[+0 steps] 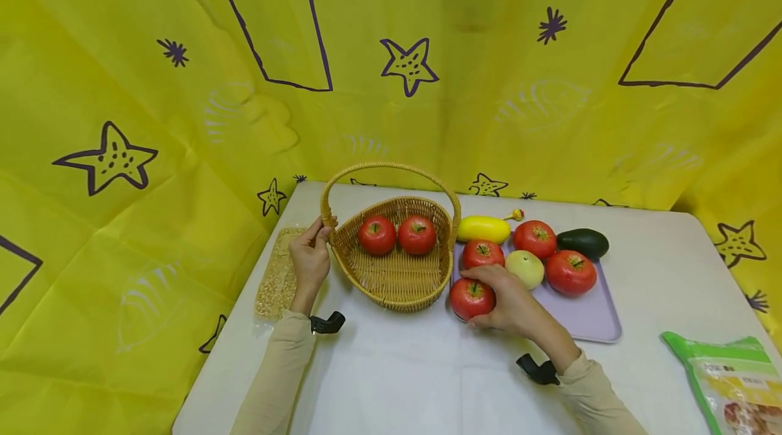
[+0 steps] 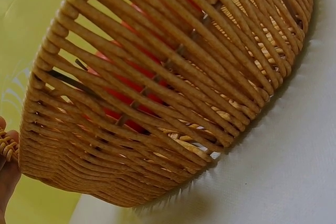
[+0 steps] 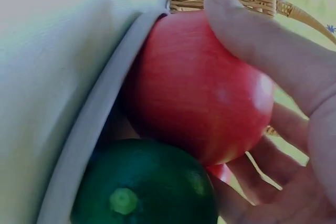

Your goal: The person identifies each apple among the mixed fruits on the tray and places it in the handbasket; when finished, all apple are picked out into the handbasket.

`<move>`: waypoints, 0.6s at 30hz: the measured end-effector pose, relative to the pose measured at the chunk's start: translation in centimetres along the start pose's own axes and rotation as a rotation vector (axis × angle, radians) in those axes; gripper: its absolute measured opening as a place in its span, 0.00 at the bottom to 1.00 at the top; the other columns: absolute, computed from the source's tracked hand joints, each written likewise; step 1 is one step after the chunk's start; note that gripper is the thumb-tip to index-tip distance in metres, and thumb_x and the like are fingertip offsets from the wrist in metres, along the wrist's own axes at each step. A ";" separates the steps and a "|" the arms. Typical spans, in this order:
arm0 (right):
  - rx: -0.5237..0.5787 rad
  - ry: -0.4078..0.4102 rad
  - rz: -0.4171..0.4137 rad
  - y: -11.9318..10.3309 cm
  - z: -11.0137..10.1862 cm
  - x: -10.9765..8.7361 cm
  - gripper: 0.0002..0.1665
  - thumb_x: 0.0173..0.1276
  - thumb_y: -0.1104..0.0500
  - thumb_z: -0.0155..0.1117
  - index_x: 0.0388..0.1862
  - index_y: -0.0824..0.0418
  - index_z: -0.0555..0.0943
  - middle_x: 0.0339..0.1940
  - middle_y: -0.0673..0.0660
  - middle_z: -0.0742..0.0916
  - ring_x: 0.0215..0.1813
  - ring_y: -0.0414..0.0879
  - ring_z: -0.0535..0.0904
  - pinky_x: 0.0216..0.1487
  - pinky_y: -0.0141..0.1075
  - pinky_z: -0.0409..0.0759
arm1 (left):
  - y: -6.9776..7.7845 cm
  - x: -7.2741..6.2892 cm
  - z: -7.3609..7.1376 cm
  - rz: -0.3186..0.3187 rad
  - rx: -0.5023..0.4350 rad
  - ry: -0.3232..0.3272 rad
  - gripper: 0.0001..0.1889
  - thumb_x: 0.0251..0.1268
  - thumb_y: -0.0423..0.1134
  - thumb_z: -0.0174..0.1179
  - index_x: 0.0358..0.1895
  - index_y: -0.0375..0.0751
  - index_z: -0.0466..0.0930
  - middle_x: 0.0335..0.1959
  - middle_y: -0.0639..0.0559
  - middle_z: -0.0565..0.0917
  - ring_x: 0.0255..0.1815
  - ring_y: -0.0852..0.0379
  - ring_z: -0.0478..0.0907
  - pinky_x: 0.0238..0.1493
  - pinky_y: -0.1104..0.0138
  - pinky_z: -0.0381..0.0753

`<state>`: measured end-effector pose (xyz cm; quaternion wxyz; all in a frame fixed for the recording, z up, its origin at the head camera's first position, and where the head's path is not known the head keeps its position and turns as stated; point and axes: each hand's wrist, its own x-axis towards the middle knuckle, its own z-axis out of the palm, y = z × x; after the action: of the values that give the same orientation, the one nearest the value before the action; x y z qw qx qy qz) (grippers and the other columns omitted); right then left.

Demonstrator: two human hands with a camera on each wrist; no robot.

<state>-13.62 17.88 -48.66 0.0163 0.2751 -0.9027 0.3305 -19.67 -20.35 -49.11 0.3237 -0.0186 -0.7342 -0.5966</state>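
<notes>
My left hand (image 1: 310, 257) grips the foot of the handle on a wicker basket (image 1: 391, 291), at its left side. Two red apples (image 1: 377, 235) sit side by side at the back of the basket. My right hand (image 1: 510, 299) holds another red apple (image 1: 472, 298) at the front left corner of the lilac tray (image 1: 580, 326). In the right wrist view, the thumb lies over this apple (image 3: 205, 87) and the fingers curl beneath. Right beside it, a dark green fruit (image 3: 147, 187) with a pale stem end sits against the tray rim.
More red apples (image 1: 571, 273), a pale green round fruit (image 1: 525, 269), a yellow fruit (image 1: 484, 229) and a dark green avocado (image 1: 583, 243) lie on the tray. A clear pack of grains (image 1: 277, 279) lies left of the basket. A green-edged bag (image 1: 733, 381) is at the front right.
</notes>
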 end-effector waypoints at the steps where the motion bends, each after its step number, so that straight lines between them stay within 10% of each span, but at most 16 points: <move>1: -0.004 0.005 0.000 0.0 0.0 0.0 0.48 0.39 0.55 0.96 0.63 0.62 0.85 0.60 0.59 0.89 0.62 0.60 0.82 0.62 0.62 0.82 | -0.3 0.0 0.0 0.003 -0.003 0.002 0.16 0.74 0.21 0.60 0.61 0.20 0.81 0.47 0.23 0.88 0.56 0.31 0.86 0.54 0.80 0.83; 12: 0.024 0.176 -0.040 -0.4 -0.8 -0.4 0.48 0.33 0.53 0.96 0.59 0.59 0.89 0.57 0.57 0.91 0.58 0.55 0.84 0.54 0.56 0.87 | -0.9 0.0 -0.3 0.014 -0.040 -0.019 0.16 0.75 0.27 0.62 0.61 0.27 0.84 0.48 0.27 0.89 0.57 0.35 0.88 0.54 0.77 0.85; 18: 0.146 0.236 -0.003 -0.7 -1.3 -0.7 0.43 0.40 0.55 0.94 0.59 0.61 0.89 0.59 0.59 0.91 0.56 0.43 0.84 0.50 0.35 0.89 | -0.8 0.1 -0.1 0.009 -0.017 -0.004 0.16 0.74 0.23 0.61 0.61 0.24 0.83 0.47 0.29 0.90 0.56 0.35 0.88 0.54 0.79 0.84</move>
<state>-12.90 18.59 -47.35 0.1026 0.2364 -0.8676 0.4253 -20.02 -20.71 -49.78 0.3247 -0.0259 -0.7296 -0.6013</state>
